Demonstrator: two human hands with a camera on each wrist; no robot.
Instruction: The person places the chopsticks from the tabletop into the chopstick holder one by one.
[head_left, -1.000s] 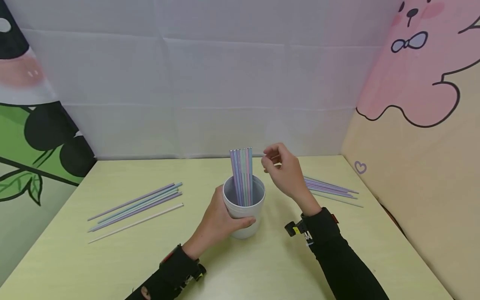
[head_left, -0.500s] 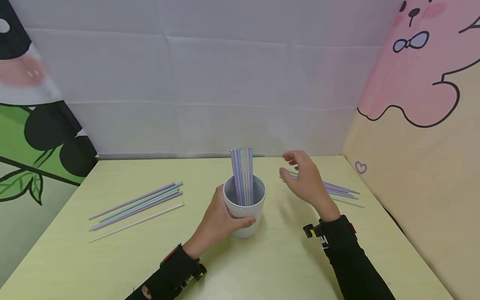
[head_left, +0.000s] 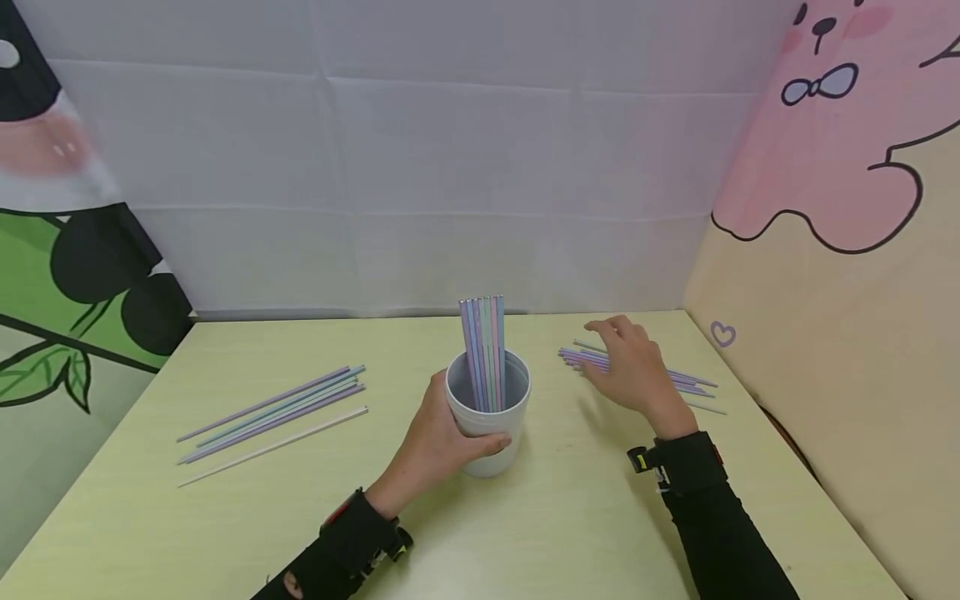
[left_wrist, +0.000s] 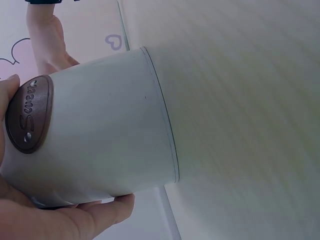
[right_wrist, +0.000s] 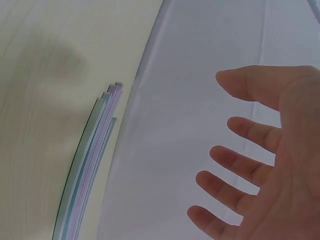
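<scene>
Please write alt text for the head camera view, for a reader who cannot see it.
A left hand grips a white cup with pastel straws standing in it, on a pale green table. The right hand, fingers spread, hovers over a pile of straws; more straws lie to the left.

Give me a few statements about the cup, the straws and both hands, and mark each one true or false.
1. The left hand grips the white cup. True.
2. The cup is empty. False: a bunch of pastel straws stands upright in it.
3. The right hand is spread open over the right straw pile. True.
4. The right hand pinches a single straw. False: its fingers are straight and hold nothing.
5. The left straw pile lies on the table. True.
</scene>
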